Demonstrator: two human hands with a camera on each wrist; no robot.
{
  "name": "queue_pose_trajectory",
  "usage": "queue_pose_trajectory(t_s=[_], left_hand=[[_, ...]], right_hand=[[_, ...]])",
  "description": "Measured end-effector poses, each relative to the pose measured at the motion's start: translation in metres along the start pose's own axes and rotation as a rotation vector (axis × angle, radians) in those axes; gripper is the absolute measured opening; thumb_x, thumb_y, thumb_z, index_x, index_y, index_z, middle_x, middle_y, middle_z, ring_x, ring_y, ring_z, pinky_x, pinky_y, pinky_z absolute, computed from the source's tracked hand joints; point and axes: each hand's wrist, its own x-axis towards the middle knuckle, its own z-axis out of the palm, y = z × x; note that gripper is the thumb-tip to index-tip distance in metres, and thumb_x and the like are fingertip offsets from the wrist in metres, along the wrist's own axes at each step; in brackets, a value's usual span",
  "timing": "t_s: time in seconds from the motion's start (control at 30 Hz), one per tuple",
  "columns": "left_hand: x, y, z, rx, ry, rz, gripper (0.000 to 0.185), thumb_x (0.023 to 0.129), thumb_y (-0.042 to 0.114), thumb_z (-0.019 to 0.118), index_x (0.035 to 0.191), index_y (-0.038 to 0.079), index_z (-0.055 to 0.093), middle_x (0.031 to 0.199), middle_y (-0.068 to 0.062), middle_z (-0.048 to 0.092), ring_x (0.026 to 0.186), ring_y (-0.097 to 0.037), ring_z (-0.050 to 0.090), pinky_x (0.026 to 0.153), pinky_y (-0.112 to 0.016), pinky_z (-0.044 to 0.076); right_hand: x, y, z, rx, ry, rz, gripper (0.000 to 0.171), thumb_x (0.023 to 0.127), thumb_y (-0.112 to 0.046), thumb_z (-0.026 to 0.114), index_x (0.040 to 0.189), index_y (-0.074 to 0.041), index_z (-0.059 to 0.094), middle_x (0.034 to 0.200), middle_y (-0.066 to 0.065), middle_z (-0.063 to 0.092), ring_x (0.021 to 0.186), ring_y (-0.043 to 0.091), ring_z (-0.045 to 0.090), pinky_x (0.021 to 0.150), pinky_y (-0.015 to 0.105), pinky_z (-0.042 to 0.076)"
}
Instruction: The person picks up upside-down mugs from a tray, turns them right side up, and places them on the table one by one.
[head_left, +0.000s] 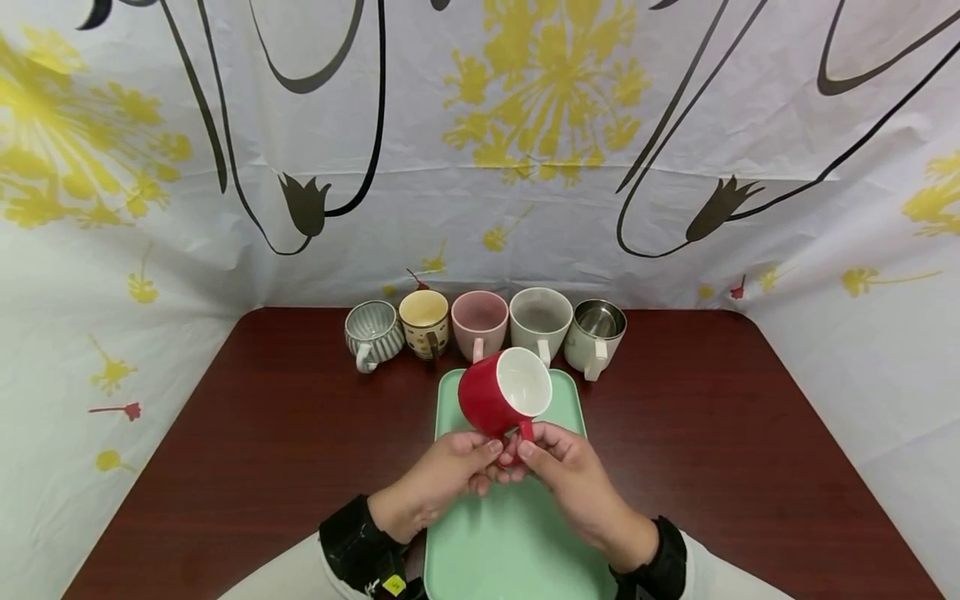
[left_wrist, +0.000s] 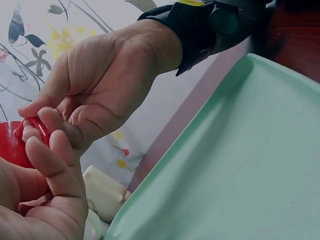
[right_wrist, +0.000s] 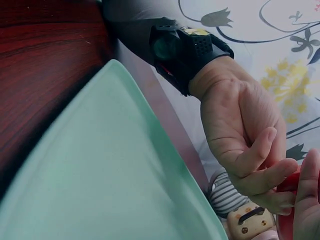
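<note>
A red mug (head_left: 480, 398) with a white inside is held up over the green tray (head_left: 517, 542), tilted, its handle toward the person. My right hand (head_left: 577, 479) pinches the handle between thumb and fingers; in the left wrist view, fingertips of the right hand (left_wrist: 112, 80) pass through its loop. My left hand (head_left: 442, 475) holds the mug low beside the handle, thumb on top and fingers bent below. In the right wrist view the left hand (right_wrist: 242, 130) has loosely bent fingers against the red mug (right_wrist: 287, 200), which is partly hidden by fingers.
Along the table's (head_left: 300, 467) back edge stand a striped grey cup (head_left: 373, 333), a yellow patterned mug (head_left: 424, 321), a pink mug (head_left: 480, 321), a white mug (head_left: 540, 317) and a cream mug with metal lining (head_left: 596, 333). Behind hangs a printed white cloth (head_left: 420, 125).
</note>
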Motion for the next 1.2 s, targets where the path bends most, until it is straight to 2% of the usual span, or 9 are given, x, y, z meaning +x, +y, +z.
queue_pose_trajectory(t_s=[0.23,0.43,0.5,0.57,0.7,0.8,0.93,1.07,1.2], left_hand=[[-0.002,0.002,0.002,0.047,-0.006,0.014,0.030,0.107,0.021,0.059,0.113,-0.006,0.069,0.090,0.000,0.077,0.079,-0.009,0.068,0.067,-0.019,0.053],[-0.005,0.011,-0.001,0.234,0.046,0.075,0.033,0.107,0.026,0.060,0.123,-0.001,0.067,0.103,-0.014,0.073,0.092,-0.022,0.068,0.072,-0.028,0.056],[-0.006,0.014,-0.003,0.342,0.072,0.112,0.033,0.106,0.029,0.060,0.125,0.002,0.067,0.107,-0.015,0.073,0.094,-0.024,0.068,0.072,-0.029,0.056],[-0.009,0.017,-0.004,0.480,0.112,0.168,0.033,0.106,0.030,0.060,0.127,0.005,0.067,0.112,-0.011,0.073,0.097,-0.020,0.067,0.074,-0.029,0.055],[-0.017,0.022,-0.008,0.852,0.258,0.305,0.031,0.105,0.031,0.062,0.132,0.015,0.066,0.116,0.002,0.070,0.099,-0.010,0.064,0.081,-0.029,0.054],[-0.024,0.026,-0.012,1.058,0.350,0.371,0.033,0.103,0.030,0.066,0.134,0.018,0.065,0.119,0.003,0.067,0.101,-0.010,0.064,0.084,-0.033,0.057],[-0.030,0.027,-0.018,1.202,0.395,0.393,0.039,0.101,0.030,0.070,0.136,0.013,0.064,0.125,-0.003,0.066,0.112,-0.017,0.065,0.087,-0.040,0.059],[-0.030,0.023,-0.024,1.333,0.411,0.379,0.047,0.099,0.034,0.073,0.138,0.010,0.062,0.128,-0.007,0.064,0.119,-0.024,0.063,0.088,-0.042,0.060],[-0.028,0.017,-0.029,1.396,0.409,0.349,0.051,0.096,0.035,0.076,0.138,0.009,0.061,0.127,-0.009,0.063,0.117,-0.025,0.063,0.085,-0.040,0.060]], right_hand=[[-0.005,-0.006,-0.001,0.007,-0.023,-0.026,0.010,0.107,-0.004,0.054,0.104,-0.004,0.064,0.096,-0.004,0.071,0.080,0.007,0.062,0.075,0.019,0.056],[-0.007,-0.019,-0.007,-0.091,0.018,-0.041,0.012,0.106,-0.005,0.056,0.103,0.006,0.061,0.093,-0.004,0.072,0.078,0.007,0.064,0.070,0.022,0.056],[-0.007,-0.023,-0.013,-0.132,0.030,-0.056,0.016,0.106,-0.005,0.056,0.103,0.011,0.059,0.092,-0.004,0.072,0.079,0.007,0.065,0.069,0.022,0.056],[-0.006,-0.028,-0.019,-0.177,0.042,-0.076,0.019,0.106,-0.005,0.056,0.104,0.014,0.058,0.091,-0.004,0.072,0.080,0.007,0.065,0.067,0.022,0.056],[-0.003,-0.036,-0.033,-0.250,0.078,-0.113,0.020,0.105,-0.004,0.057,0.103,0.016,0.057,0.091,-0.004,0.071,0.084,0.009,0.067,0.065,0.023,0.056],[0.001,-0.043,-0.045,-0.267,0.131,-0.112,0.020,0.106,-0.006,0.058,0.103,0.014,0.058,0.091,-0.004,0.071,0.084,0.008,0.068,0.064,0.022,0.055],[0.004,-0.053,-0.062,-0.271,0.220,-0.104,0.017,0.106,-0.009,0.059,0.102,0.008,0.061,0.089,-0.002,0.071,0.082,0.008,0.068,0.064,0.022,0.055],[0.005,-0.065,-0.081,-0.258,0.298,-0.130,0.015,0.106,-0.011,0.060,0.102,0.004,0.063,0.089,0.000,0.072,0.082,0.010,0.068,0.064,0.022,0.055],[0.005,-0.074,-0.103,-0.244,0.353,-0.183,0.014,0.106,-0.012,0.060,0.105,0.002,0.064,0.090,0.000,0.073,0.084,0.010,0.070,0.065,0.021,0.055]])
